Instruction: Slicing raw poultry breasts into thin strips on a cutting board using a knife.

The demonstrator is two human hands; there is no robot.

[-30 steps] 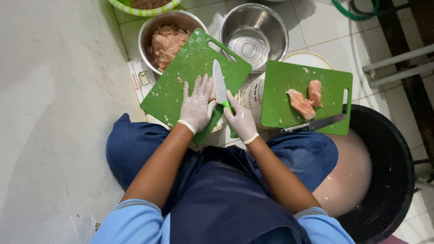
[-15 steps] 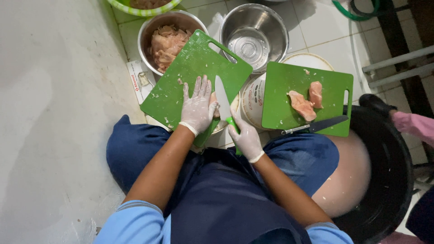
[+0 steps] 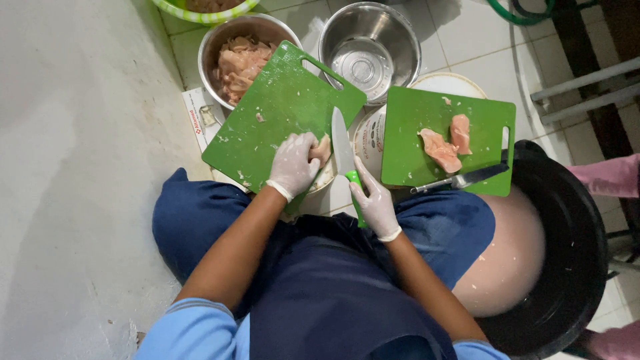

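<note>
My left hand, in a white glove, is curled over a piece of raw chicken at the near right edge of a green cutting board. My right hand, also gloved, grips the green handle of a knife whose white blade lies flat right next to the chicken. A second green cutting board to the right carries two chicken pieces and another knife.
A steel bowl of raw chicken and an empty steel bowl stand on the tiled floor behind the boards. A black tub of cloudy pink water is at my right. A pink sleeve shows at the right edge.
My left hand went from flat with spread fingers to curled around a chicken piece. The right hand and knife slid slightly right and nearer. A pink sleeve came in at the right.
</note>
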